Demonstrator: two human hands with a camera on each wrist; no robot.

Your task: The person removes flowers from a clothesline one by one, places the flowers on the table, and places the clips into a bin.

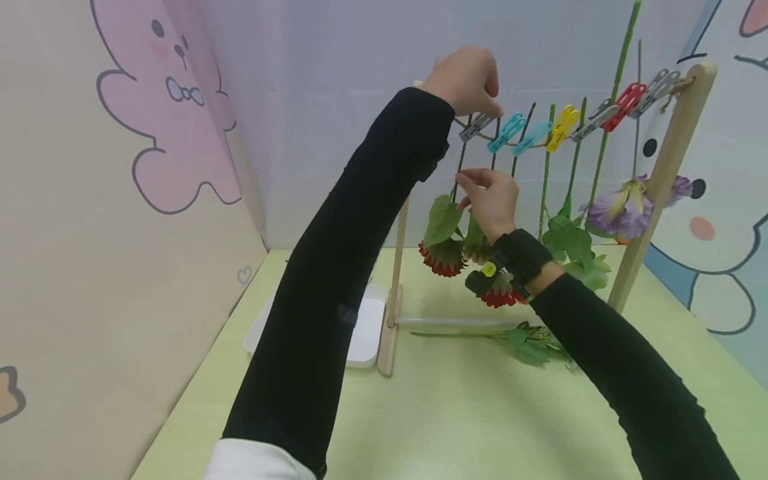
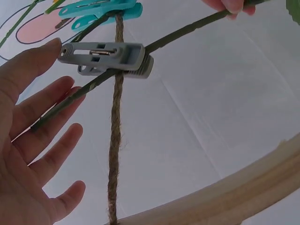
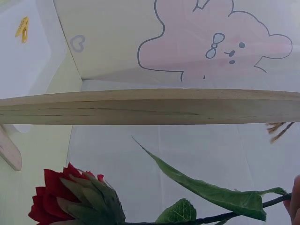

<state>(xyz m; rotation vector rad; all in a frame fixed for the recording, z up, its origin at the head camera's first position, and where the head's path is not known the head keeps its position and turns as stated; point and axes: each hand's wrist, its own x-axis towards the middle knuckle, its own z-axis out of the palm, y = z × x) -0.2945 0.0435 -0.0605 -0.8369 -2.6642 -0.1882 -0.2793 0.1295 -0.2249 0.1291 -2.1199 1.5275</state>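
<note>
A grey clothespin (image 1: 477,127) clamps a dark green stem (image 2: 187,29) to the twine (image 2: 115,154). My left hand (image 1: 465,79) is at that clothespin; in the left wrist view its thumb touches the handle end and the other fingers spread behind the stem's tip. Lower down, my right hand (image 1: 493,203) pinches the same stem between thumb and fingers. From it a red flower (image 3: 75,197) hangs head down, with green leaves (image 3: 211,190) along the stem. Only the right hand's fingertips show at the edge of the right wrist view.
Blue, yellow, grey and red clothespins (image 1: 563,127) hold several more flowers upside down, including a purple one (image 1: 624,207). Wooden posts (image 1: 666,180) carry the twine. A leafy stem (image 1: 528,343) lies on the table. Behind my left arm is a white tray (image 1: 367,327); a yellow clothespin (image 3: 22,29) lies in it.
</note>
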